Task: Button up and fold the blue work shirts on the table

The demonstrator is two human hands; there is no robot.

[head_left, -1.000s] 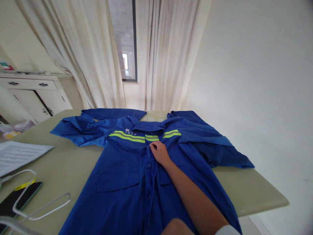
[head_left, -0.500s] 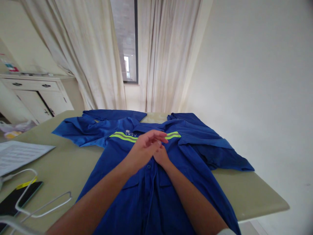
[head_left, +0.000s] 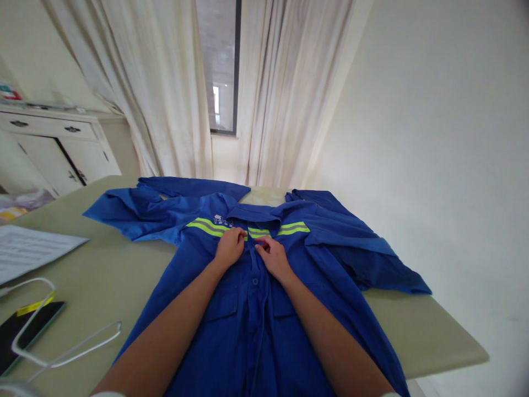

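A blue work jacket (head_left: pixel 231 270) lies face up, its collar at the far end and yellow-green reflective stripes across the chest. A white logo sits above the left-hand stripe. Just below the collar, my left hand (head_left: pixel 230 247) pinches the left edge of the front opening. Across the gap, my right hand (head_left: pixel 274 256) has its thumb and curled fingers at the opposite edge, closed on the cloth there. One button (head_left: pixel 255 282) shows lower on the front strip. The fingertips partly cover the cloth between them.
The jacket is spread on a pale green table (head_left: pixel 438 336). At left lie a printed paper sheet (head_left: pixel 33 251), a dark flat device (head_left: pixel 28 333) and a white cable (head_left: pixel 82 353). Behind stand a white cabinet (head_left: pixel 58 149) and curtains (head_left: pixel 165 99); a wall (head_left: pixel 433 138) borders the right.
My hands were together, the left over the right, above the chest. Now they are apart, one at each side of the front opening, and the collar and stripes show more.
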